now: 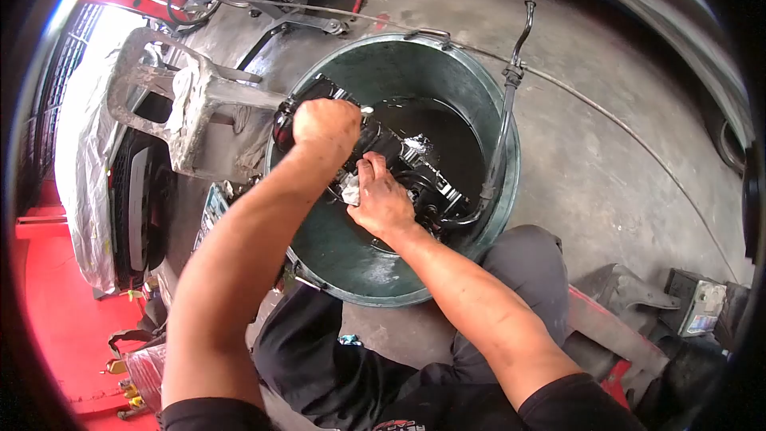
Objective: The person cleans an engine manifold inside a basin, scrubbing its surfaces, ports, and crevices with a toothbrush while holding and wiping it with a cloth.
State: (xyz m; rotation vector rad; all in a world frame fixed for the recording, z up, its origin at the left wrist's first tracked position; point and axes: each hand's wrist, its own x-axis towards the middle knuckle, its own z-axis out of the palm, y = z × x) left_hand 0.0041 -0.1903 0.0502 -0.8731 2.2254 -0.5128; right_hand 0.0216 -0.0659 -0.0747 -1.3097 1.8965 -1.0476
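One blk assy (435, 179) (wet, shiny) | in grn tub (331, 259) | L hand (325, 126) fisted | R hand (384, 201) on pale wad (351, 190), grip unclear

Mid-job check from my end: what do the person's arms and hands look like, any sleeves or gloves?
The left sleeve and right sleeve are short and black, leaving the forearms bare. The left hand and right hand are ungloved; dark smudges mark the right. No watch shows.
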